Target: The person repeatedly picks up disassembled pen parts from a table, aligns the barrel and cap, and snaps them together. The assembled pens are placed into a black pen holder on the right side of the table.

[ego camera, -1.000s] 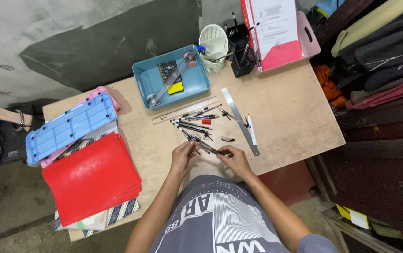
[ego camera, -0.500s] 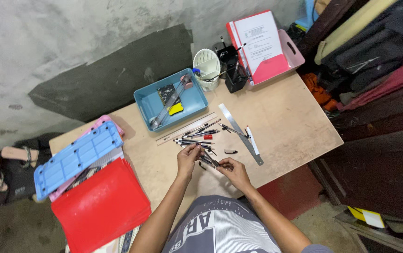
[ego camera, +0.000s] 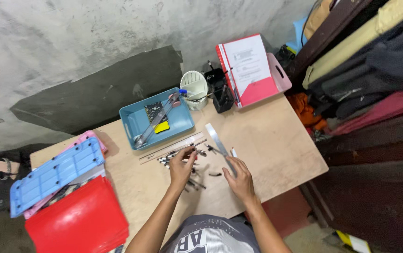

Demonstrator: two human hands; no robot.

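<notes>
A loose pile of pens and pen parts (ego camera: 200, 153) lies in the middle of the wooden table (ego camera: 276, 140). My left hand (ego camera: 181, 169) reaches into the pile, its thumb and fingertips pinched on a dark pen (ego camera: 191, 151). My right hand (ego camera: 240, 180) rests palm down on the table to the right, fingers apart and holding nothing. Its fingertips lie by the near end of a metal ruler (ego camera: 216, 139). A small white piece (ego camera: 234, 152) sits just ahead of it.
A blue tray (ego camera: 182, 122) with a ruler and a yellow item stands behind the pile. Beyond it are a white cup (ego camera: 195, 83), a black pen holder (ego camera: 222, 97) and a red folder with paper (ego camera: 253, 70). A blue perforated lid (ego camera: 56, 175) and a red case (ego camera: 77, 224) lie left.
My hands were together near my body, working on one pen. They have parted: the left reached forward into the pile, the right moved right onto the table. The camera tilted up.
</notes>
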